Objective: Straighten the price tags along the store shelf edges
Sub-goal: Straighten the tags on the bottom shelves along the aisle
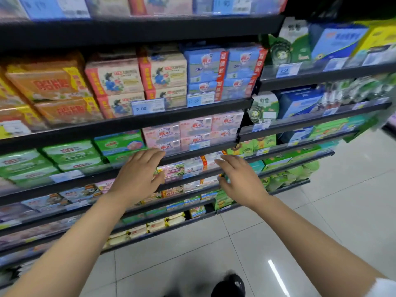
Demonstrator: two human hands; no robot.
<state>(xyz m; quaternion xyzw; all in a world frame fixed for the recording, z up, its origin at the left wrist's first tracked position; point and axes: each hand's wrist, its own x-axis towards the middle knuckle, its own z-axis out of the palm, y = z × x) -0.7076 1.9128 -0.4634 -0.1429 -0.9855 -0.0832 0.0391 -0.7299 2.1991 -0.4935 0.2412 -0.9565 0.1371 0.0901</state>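
Before the dark shelf rail (188,154) (flat, matte), both hands (139,174) hover, fingers straight.

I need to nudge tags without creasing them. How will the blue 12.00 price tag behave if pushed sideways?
The blue 12.00 price tag looks like a thin card, so probably light and bendy. It seems to sit behind a clear strip on the shelf edge, so it would likely slide along rather than drop. Pushed at one corner, it may tilt or buckle.
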